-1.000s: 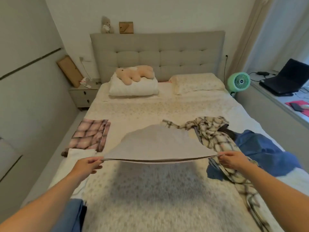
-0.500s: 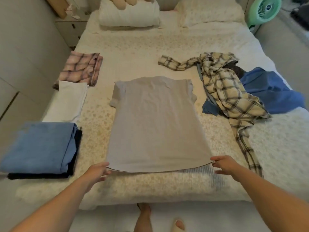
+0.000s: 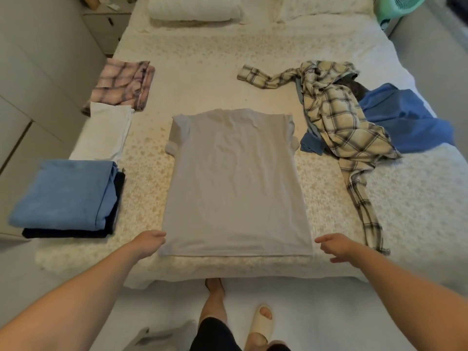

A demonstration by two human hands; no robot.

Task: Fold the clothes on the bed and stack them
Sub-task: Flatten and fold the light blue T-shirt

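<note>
At bed (image 3: 228,72) centre: grey tee (image 3: 235,183) now flat, no longer airborne. Left hand (image 3: 149,241) touches hem corner, grip unclear; right hand (image 3: 334,247) released, just beside. Folding next. Unfolded heap at 2 o'clock.

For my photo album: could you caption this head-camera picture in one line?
Grey cotton T-shirt spread flat on the patterned bed, left hand at its hem corner, right hand open beside it.

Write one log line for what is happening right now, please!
step: grey shirt flat on bed | left hand at hem corner | right hand open, off shirt | next: probably fold sides
</note>
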